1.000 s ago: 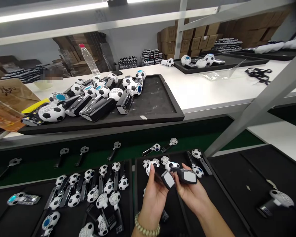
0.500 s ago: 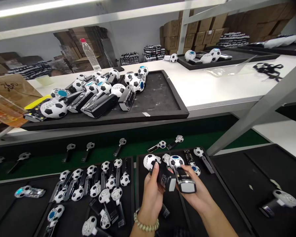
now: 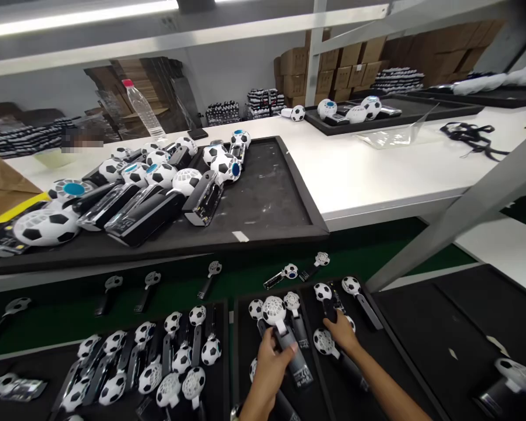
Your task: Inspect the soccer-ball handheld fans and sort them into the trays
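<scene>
My left hand (image 3: pixel 269 365) is closed round the dark handle of a soccer-ball handheld fan (image 3: pixel 291 351), its white ball head pointing away from me and small print near the handle's lower end. To the right, my right hand (image 3: pixel 342 330) reaches into the black tray (image 3: pixel 405 359), fingers closed on the handle of another soccer-ball fan (image 3: pixel 323 292). That hand partly covers a fan with exposed inner parts (image 3: pixel 336 298). Nearer me lies a fan with a patterned grille (image 3: pixel 326 342), below my right wrist. More fans lie beside and beneath my left hand.
Left of the hands, another black tray (image 3: pixel 231 374) holds rows of fans. A raised white shelf (image 3: pixel 355 175) carries a tray (image 3: pixel 263 231) heaped with fans and a clear bottle (image 3: pixel 144 110). A slanted metal post (image 3: pixel 447 216) stands at right; one fan (image 3: pixel 508 380) lies beyond.
Two fans were held close together in my hands. Now my right hand is farther forward in the tray, and the left-hand fan has turned so its ball points away. The view has shifted.
</scene>
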Available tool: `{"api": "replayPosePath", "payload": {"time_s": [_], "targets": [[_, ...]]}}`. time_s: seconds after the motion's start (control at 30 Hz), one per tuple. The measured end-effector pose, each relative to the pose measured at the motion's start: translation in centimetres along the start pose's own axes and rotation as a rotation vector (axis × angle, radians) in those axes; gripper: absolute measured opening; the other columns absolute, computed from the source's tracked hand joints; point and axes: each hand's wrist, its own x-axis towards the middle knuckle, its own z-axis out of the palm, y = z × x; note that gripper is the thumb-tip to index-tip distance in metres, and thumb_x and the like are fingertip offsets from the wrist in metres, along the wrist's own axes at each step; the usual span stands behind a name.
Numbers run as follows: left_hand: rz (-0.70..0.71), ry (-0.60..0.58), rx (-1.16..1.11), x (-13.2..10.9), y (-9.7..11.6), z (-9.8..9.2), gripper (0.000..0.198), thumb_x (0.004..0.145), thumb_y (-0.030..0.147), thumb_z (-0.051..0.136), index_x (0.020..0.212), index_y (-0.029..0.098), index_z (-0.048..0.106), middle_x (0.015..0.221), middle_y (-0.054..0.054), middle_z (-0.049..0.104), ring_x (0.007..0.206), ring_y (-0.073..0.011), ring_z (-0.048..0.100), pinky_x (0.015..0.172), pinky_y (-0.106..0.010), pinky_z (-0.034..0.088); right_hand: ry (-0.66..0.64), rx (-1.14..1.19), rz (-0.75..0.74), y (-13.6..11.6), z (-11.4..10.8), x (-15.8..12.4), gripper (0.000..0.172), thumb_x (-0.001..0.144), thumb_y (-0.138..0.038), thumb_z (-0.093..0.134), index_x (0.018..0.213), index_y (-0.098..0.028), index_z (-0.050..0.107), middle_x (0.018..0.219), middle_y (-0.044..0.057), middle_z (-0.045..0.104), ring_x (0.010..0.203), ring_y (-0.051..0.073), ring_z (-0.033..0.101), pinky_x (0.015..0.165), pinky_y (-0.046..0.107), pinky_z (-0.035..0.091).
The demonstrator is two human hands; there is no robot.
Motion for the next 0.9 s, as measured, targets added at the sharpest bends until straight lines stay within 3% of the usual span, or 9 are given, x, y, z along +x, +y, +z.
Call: {"api": "replayPosePath", "payload": {"time_s": [0.07, 0.2, 0.37, 0.43, 0.57, 0.67, 0.77, 0.9], "targets": [[-0.036, -0.029, 0.064, 2.0, -1.0, 0.9, 0.057, 0.063, 0.039, 0.075, 0.11, 0.018, 0.05, 0.103, -0.011, 0.067, 0.085, -0.0248, 0.066, 0.069, -0.032, 0.051, 0.006, -0.094, -0.059, 1.6, -0.5, 2.3, 0.025, 0.082, -0.02, 0.062, 0.105, -0.013, 0.058, 0.099, 0.006, 0.064, 0.096, 0.02, 0.06, 0.092, 0.044, 0.045], [-0.053, -0.081, 0.241, 6.5, -1.9, 3.8, 0.045, 0.07, 0.031, 0.07, 0.108, 0.015, 0.051, 0.101, -0.012, 0.067, 0.086, -0.0259, 0.066, 0.066, -0.033, 0.051, 0.019, -0.202, -0.202, 3.9, -0.5, 4.8, 0.039, 0.08, -0.016, 0.054, 0.119, -0.01, 0.054, 0.107, 0.011, 0.065, 0.103, 0.022, 0.061, 0.097, 0.041, 0.044], [0.013, -0.117, 0.528, 12.5, -2.0, 8.2, 0.036, 0.074, 0.017, 0.069, 0.107, 0.013, 0.056, 0.105, -0.007, 0.065, 0.097, -0.0206, 0.061, 0.088, -0.04, 0.048, 0.113, -0.299, -0.304, 6.9, -0.1, 6.2, 0.052, 0.081, -0.016, 0.039, 0.132, -0.006, 0.043, 0.128, 0.019, 0.054, 0.123, 0.027, 0.05, 0.104, 0.041, 0.04], [0.024, -0.113, 0.653, 14.5, -2.1, 10.0, 0.035, 0.076, 0.017, 0.068, 0.109, 0.013, 0.056, 0.107, -0.007, 0.063, 0.099, -0.0209, 0.06, 0.089, -0.042, 0.048, 0.165, -0.342, -0.323, 8.0, -0.4, 6.5, 0.053, 0.081, -0.017, 0.035, 0.132, -0.003, 0.041, 0.137, 0.022, 0.045, 0.13, 0.029, 0.042, 0.106, 0.045, 0.038], [0.064, -0.101, 0.859, 17.1, -2.5, 13.2, 0.039, 0.079, 0.02, 0.066, 0.116, 0.015, 0.054, 0.117, -0.009, 0.058, 0.106, -0.0237, 0.057, 0.089, -0.044, 0.049, 0.279, -0.406, -0.341, 9.2, -1.2, 6.9, 0.049, 0.088, -0.026, 0.029, 0.128, -0.003, 0.045, 0.148, 0.023, 0.026, 0.137, 0.034, 0.027, 0.106, 0.051, 0.037], [0.178, -0.13, 0.973, 18.1, -2.7, 14.5, 0.045, 0.082, 0.019, 0.062, 0.124, 0.016, 0.048, 0.125, -0.011, 0.054, 0.113, -0.026, 0.054, 0.094, -0.048, 0.046, 0.327, -0.441, -0.355, 9.2, -1.9, 7.6, 0.044, 0.089, -0.031, 0.03, 0.119, -0.005, 0.052, 0.147, 0.023, 0.024, 0.139, 0.035, 0.02, 0.106, 0.052, 0.036], [0.352, -0.249, 1.045, 19.2, -2.5, 14.6, 0.038, 0.086, 0.018, 0.056, 0.124, 0.016, 0.05, 0.131, -0.011, 0.05, 0.124, -0.0277, 0.045, 0.104, -0.054, 0.035, 0.31, -0.462, -0.365, 9.1, -3.1, 8.6, 0.035, 0.085, -0.027, 0.04, 0.11, -0.009, 0.057, 0.143, 0.022, 0.032, 0.138, 0.034, 0.023, 0.108, 0.05, 0.035], [0.487, -0.561, 1.038, 21.9, -2.4, 14.1, 0.016, 0.087, 0.02, 0.055, 0.1, 0.015, 0.063, 0.118, -0.007, 0.061, 0.124, -0.0245, 0.046, 0.109, -0.055, 0.026, 0.216, -0.469, -0.351, 9.3, -5.2, 9.7, 0.031, 0.073, -0.021, 0.055, 0.103, -0.014, 0.062, 0.139, 0.016, 0.04, 0.134, 0.033, 0.032, 0.106, 0.046, 0.038]]}}
